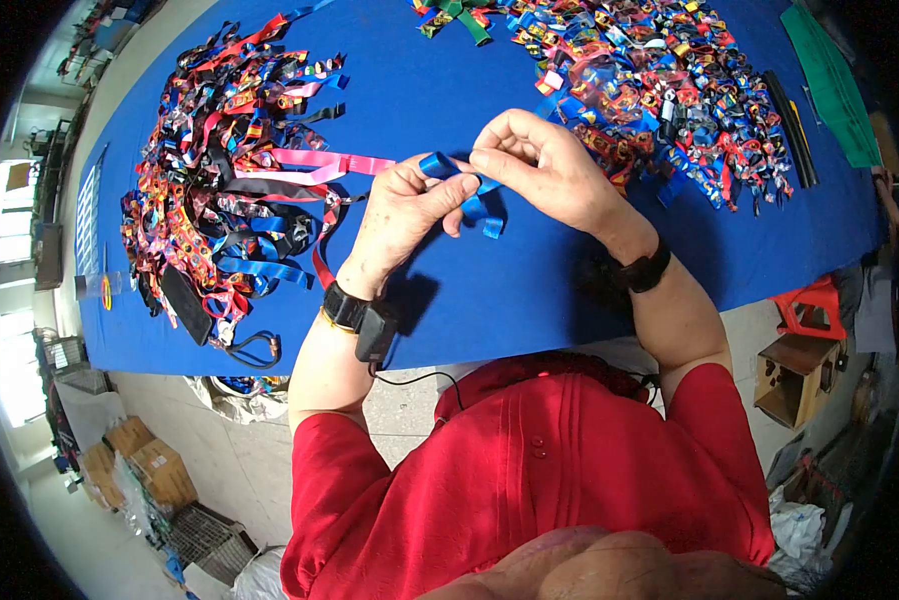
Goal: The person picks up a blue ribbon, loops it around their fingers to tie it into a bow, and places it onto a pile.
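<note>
A blue ribbon (472,205) is looped between my two hands, above the middle of the blue table. My left hand (407,205) pinches it between thumb and fingers, and one short end hangs down below. Close against its right side, my right hand (544,170) has thumb and forefinger pressed together at the ribbon's upper part; what lies between those fingertips is too small to tell. A pink ribbon (334,165) stretches from the left heap to behind my left hand.
A tangled heap of coloured ribbons (249,130) covers the left of the blue table (409,90). Many small looped ribbon pieces (669,90) are piled at the upper right, beside dark rods (791,130) and green cloth (831,90). A red stool (811,308) stands beyond the near edge.
</note>
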Tool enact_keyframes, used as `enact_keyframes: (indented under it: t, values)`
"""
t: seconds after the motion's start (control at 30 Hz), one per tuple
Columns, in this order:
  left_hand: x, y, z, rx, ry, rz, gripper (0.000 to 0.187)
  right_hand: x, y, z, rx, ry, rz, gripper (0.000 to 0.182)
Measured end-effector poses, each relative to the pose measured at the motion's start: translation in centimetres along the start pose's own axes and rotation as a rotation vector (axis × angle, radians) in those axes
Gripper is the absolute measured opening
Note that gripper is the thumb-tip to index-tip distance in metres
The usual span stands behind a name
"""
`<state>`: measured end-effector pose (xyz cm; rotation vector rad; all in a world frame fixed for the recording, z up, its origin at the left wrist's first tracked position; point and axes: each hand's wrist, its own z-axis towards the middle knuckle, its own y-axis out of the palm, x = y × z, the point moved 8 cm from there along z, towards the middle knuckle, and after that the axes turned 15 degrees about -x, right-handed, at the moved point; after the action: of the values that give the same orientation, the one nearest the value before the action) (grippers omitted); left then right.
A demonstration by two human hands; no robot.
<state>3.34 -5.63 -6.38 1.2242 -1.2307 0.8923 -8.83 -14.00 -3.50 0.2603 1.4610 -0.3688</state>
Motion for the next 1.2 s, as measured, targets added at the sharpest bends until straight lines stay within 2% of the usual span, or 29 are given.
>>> enact_keyframes:
  t: [0.1,0.2,0.33,0.37,0.47,0.67,0.7,0.8,0.93,1.07,1.2]
  values:
    - [0.2,1.1,0.0,-0.010,-0.057,-0.008,0.012,-0.3,0.9,0.0,-0.059,0.002,0.072,0.015]
    - [-0.5,1.4,0.0,-0.056,-0.066,-0.012,0.014,-0.7,1.5,0.0,-0.084,-0.073,0.000,0.016]
    - [-0.8,1.2,0.1,-0.023,-0.102,0.035,0.016,-0.3,0.4,0.0,0.015,-0.005,-0.118,0.009]
    - [-0.6,1.1,0.1,-0.021,-0.091,0.023,0.015,-0.1,0.4,-0.3,0.002,0.060,-0.083,0.006]
    - [-0.2,0.9,0.1,0.009,-0.059,-0.041,0.015,0.4,0.0,-0.3,0.052,0.053,-0.095,0.005]
    - [-0.3,-0.5,0.3,0.075,0.105,-0.139,0.017,0.8,-0.5,0.0,0.091,-0.049,0.008,0.010]
    - [-0.1,-0.7,0.3,0.091,0.129,-0.145,0.016,1.1,-0.1,0.2,0.057,-0.037,0.072,0.012]
    - [-0.1,-0.8,0.4,0.087,0.170,-0.163,0.015,1.4,0.6,-0.2,-0.021,0.141,0.013,0.014]
    - [-0.1,-0.5,0.3,0.051,0.145,-0.202,0.018,2.0,0.2,0.1,0.005,0.075,-0.017,0.012]
    - [-0.1,-0.4,0.2,-0.007,0.160,-0.239,0.012,2.0,-0.7,-0.3,0.060,0.232,-0.199,0.016]
    - [0.6,0.0,0.0,0.010,0.086,-0.214,0.010,2.1,-1.5,-0.5,0.141,0.202,-0.254,0.017]
